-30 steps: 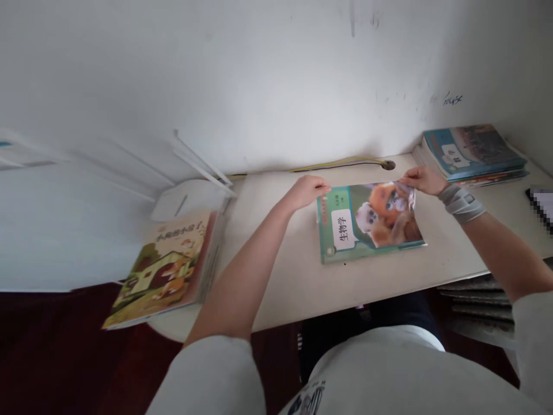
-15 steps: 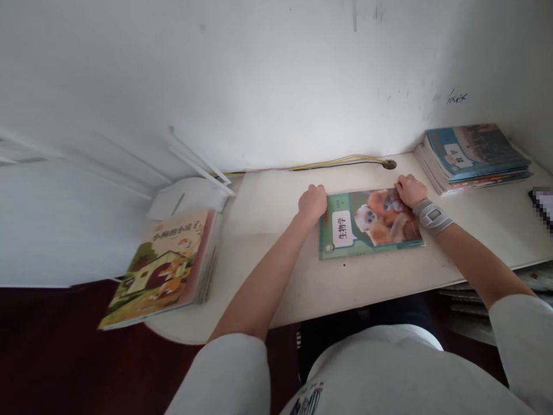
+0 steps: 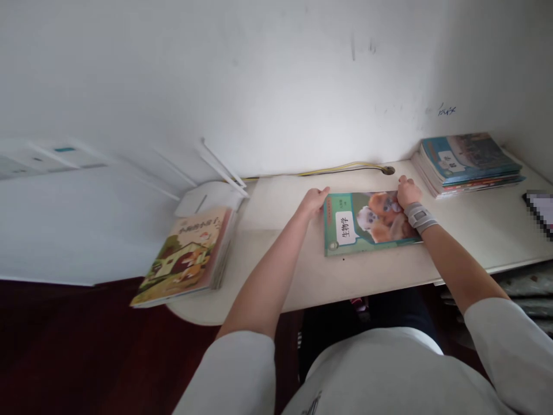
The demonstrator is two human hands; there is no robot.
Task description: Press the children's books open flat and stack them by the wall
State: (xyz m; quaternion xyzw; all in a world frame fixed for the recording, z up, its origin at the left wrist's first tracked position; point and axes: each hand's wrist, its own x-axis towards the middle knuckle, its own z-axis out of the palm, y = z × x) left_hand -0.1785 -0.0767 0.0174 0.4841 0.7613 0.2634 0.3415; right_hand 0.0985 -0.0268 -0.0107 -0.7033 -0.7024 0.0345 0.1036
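A green biology textbook (image 3: 341, 248) with monkeys on its cover lies in front of me on the white desk (image 3: 276, 271). At its upper left corner is my left hand (image 3: 314, 202), closed on the edge with the thumb pointing along it. My right hand (image 3: 409, 192), above a grey wristband, is curled over the upper right corner of the same book. The fingers under or behind the edges are partly hidden.
A stack of picture books (image 3: 185, 259) overhangs the desk's rounded left end, beside a white router (image 3: 207, 199) with antennas. Several textbooks (image 3: 470, 161) are piled at the back right, near a phone-like device (image 3: 540, 210). A yellow cable (image 3: 332, 169) runs along the wall into a desk hole.
The view has shifted a little, bringing the wall sockets in at left. My left thumb is now stretched out at the book's corner, where the hand looked more fisted. Both hands stay at the book.
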